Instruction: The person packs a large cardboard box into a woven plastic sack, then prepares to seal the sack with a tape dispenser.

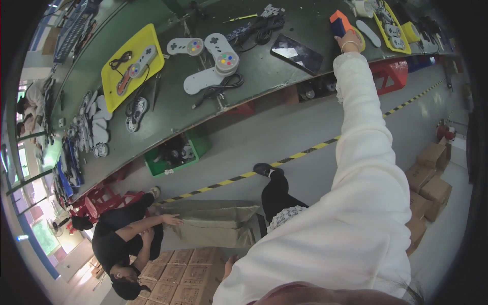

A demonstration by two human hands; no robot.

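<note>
My right hand (349, 41), at the end of an outstretched white sleeve, is closed on an orange and dark blue block-shaped object (341, 23) at the bench's near edge. Its exact kind is hard to make out. Beside the hand lie a grey controller shell (368, 33) and a yellow tray (376, 21) with controllers in it. A dark smartphone (297, 54) rests left of the hand. Only a sliver of my left hand (230, 265) shows low beside my white top; its fingers are mostly hidden.
Grey game controllers (221, 55) with cables and another yellow tray (158, 38) lie on the green bench (183, 114). Under it are a green crate (202, 145) and a red bin (391, 76). A seated person (119, 234) is near stacked cartons (198, 274); more cartons (436, 195) stand right.
</note>
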